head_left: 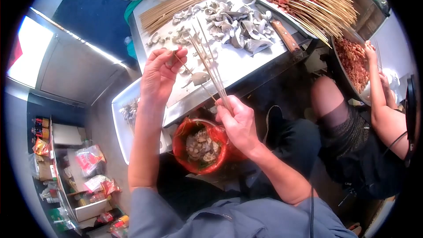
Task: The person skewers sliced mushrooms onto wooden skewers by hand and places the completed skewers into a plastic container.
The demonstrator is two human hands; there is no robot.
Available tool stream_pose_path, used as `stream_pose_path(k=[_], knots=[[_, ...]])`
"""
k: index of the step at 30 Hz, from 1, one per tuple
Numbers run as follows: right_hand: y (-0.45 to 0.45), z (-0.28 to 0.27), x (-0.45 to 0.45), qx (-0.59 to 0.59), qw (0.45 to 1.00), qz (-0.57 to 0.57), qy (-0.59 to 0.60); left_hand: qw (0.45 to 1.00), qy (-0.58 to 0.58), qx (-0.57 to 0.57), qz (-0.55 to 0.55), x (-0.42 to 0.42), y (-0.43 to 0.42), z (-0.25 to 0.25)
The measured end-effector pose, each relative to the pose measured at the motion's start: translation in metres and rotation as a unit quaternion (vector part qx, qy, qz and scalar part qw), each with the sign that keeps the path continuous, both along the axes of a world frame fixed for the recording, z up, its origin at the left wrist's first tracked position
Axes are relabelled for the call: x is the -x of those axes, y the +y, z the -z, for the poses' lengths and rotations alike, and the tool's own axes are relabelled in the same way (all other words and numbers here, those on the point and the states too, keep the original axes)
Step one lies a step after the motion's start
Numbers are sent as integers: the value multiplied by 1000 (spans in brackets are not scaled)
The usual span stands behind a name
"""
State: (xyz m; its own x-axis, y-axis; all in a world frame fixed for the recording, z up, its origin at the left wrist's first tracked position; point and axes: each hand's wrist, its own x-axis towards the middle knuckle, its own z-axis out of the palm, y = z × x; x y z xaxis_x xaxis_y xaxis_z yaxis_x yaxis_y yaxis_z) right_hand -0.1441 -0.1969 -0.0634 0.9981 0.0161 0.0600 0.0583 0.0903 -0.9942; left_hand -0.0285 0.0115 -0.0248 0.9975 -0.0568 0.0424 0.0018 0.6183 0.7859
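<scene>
Several thin wooden skewers are held in a bundle in my right hand, its fingers wrapped round their lower ends. One skewer slants up and left from that hand, with a grey mushroom piece on it. At its upper end my left hand pinches a small pale mushroom piece. Beyond my hands, a pile of grey mushroom pieces lies on the white table. Loose skewers lie in a row at the table's back left.
A knife with a wooden handle lies at the table's right edge, beside a tray of meat skewers. Below stands a red-lined bucket. A white tub is at left. Another person's arm reaches by a meat basin.
</scene>
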Motion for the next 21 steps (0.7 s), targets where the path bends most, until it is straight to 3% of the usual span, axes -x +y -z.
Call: stream_pose_path(k=[10,14,17,21], knots=[[-6,7,-1,3,1000,14,-14,979,22,-179,98,16,-20,10],[-11,-1,-3,-8,1000,27,-6,970,-14,-196,145,-1,-11,1],[-12,-3,-3,-23,999,32,1,937,-58,-343,-18,-41,-12,-19],[-12,-5,-6,-31,999,25,9,810,-123,-553,-154,-139,12,-13]])
